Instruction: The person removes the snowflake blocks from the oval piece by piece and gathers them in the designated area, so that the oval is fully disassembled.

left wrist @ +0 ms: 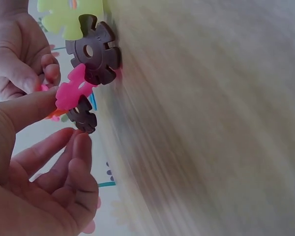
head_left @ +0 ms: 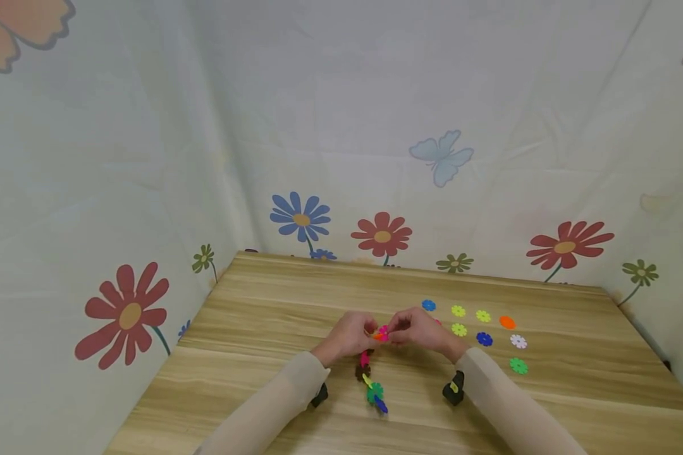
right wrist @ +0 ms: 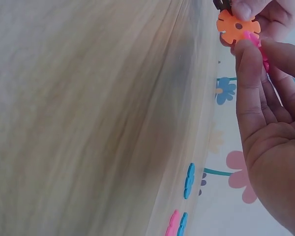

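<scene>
My left hand (head_left: 353,333) pinches an orange flower-shaped interlocking disc (right wrist: 232,28) by its edge. Close beside it, my right hand (head_left: 421,328) holds a pink flower disc (right wrist: 252,38) between thumb and fingers, its rim against the orange one. Whether the slots are fully engaged cannot be told. From the left hand a chain of joined discs trails toward me: brown (left wrist: 83,115), pink (left wrist: 73,91), a second brown (left wrist: 96,51), yellow (left wrist: 71,17), then green (head_left: 375,393) and dark blue (head_left: 381,404) at its near end on the table.
Several loose flower discs lie on the wooden table (head_left: 296,284) right of the hands, among them light blue (head_left: 429,305), yellow (head_left: 458,330), orange (head_left: 507,322), dark blue (head_left: 484,339), white (head_left: 518,341) and green (head_left: 518,366). A flower-printed curtain (head_left: 341,158) stands behind the table.
</scene>
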Available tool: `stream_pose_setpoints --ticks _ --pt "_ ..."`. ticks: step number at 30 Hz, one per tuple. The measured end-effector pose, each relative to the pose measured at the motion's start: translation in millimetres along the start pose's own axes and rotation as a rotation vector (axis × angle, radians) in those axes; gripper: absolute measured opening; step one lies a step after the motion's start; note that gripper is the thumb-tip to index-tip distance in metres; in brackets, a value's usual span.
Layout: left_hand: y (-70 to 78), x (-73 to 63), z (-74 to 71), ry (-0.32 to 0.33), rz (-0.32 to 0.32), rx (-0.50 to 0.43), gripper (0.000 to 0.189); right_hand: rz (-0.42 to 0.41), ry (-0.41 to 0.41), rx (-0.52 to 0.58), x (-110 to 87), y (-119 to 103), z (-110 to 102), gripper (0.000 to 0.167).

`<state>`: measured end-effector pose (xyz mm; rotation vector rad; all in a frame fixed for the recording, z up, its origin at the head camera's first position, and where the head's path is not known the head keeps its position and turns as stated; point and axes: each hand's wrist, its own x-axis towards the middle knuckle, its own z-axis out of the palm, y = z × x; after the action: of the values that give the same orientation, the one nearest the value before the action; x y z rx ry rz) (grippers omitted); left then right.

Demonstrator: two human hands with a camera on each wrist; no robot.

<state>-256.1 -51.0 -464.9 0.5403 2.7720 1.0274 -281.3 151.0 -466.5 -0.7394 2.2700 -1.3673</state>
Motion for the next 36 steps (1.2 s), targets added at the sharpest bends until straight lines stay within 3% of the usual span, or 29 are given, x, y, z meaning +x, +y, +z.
stream_pose_setpoints --ticks 10,18,27,36 --pt "-0.1 -3.5 -2.3 -0.032 0.048 0.012 0.010 -0.022 0.019 -0.018 -5.3 -7.3 -1.1 0.007" --pt "-0.3 -3.0 -1.6 -0.019 0.068 0.022 0.010 -0.045 -0.005 -0.037 -3.6 0.6 -2.1 0.007" --pt "-0.2 -3.3 -2.0 0.010 0.066 0.005 0.017 -0.011 -0.008 -0.037 -1.7 5.3 -1.4 0.008" --pt "1.8 -3.4 -3.9 0.013 0.096 -0.023 0.017 0.015 0.011 -0.104 0.2 -2.4 -0.1 0.008"
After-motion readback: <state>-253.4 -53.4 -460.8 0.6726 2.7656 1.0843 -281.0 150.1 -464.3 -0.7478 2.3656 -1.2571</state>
